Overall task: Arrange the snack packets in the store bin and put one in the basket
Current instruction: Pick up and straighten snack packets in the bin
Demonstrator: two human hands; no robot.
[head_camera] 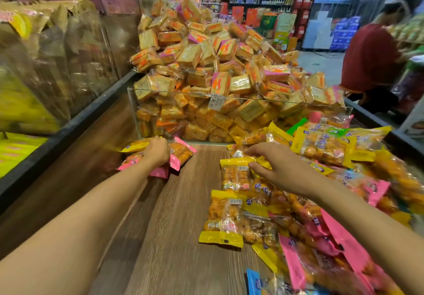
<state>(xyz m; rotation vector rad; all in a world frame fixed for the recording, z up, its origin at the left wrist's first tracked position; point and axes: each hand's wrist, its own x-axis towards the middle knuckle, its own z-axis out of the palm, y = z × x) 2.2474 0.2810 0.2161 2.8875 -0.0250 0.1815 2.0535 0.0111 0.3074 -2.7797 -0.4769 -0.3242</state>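
The store bin has a wood-grain floor (183, 225). My left hand (157, 151) rests on a small stack of pink-edged snack packets (181, 151) with a yellow packet (135, 146) on top, at the bin's far left; its fingers curl over the stack. My right hand (278, 168) reaches over the loose pile on the right and pinches the top edge of a yellow packet (236, 175). More yellow, pink and blue packets (321, 237) lie scattered along the right side. No basket is in view.
A clear acrylic divider (229, 98) holds back a tall heap of square cracker packs (218, 60) behind the bin. Bagged snacks (46, 65) fill the bin on the left. A person in a red top (367, 58) stands at the right aisle.
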